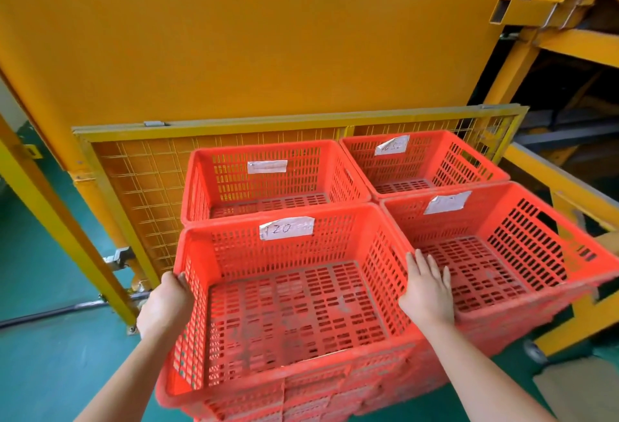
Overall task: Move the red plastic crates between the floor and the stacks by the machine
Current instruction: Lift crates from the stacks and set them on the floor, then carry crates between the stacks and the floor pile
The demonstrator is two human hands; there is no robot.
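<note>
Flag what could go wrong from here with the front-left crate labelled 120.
1. The right hand lies flat across the meeting rims of the 120 crate and the front-right crate. Its fingers could get pinched if either crate shifts.
2. Only the left hand has a curled grip on a wall, so a lift now might tip the crate toward the right.

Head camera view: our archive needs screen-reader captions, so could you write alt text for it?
A person's left hand grips the left rim of an empty red crate labelled 120, topping a stack, while the right hand rests on its right rim. Three more empty crates sit beside and behind it, before a yellow mesh guard.
</note>
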